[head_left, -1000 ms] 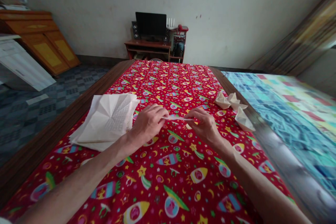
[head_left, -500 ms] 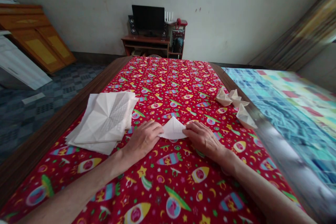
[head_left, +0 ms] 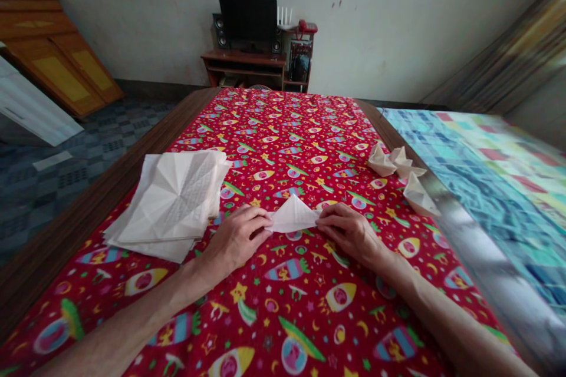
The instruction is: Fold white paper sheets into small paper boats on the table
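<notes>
Between my two hands is a folded sheet of white paper (head_left: 293, 215), with a triangular peak on its far side and a narrow strip running out to each side. My left hand (head_left: 242, 230) pinches its left end between thumb and fingers. Its right end is pinched by my right hand (head_left: 347, 225). The fingers partly cover both ends. To the left lies a stack of creased white paper sheets (head_left: 172, 197), the top one marked with radiating folds. Several folded paper boats (head_left: 418, 193) stand near the table's right edge.
A red patterned cloth (head_left: 292, 283) covers the table, whose dark wooden edge (head_left: 145, 159) shows at the left. On the right is a bed with a checked cover (head_left: 477, 171). A computer desk (head_left: 243, 59) with a monitor (head_left: 248, 22) stands against the far wall.
My hands have moved slightly apart, and more of the strip at the paper's right side shows. The whole view has shifted a little.
</notes>
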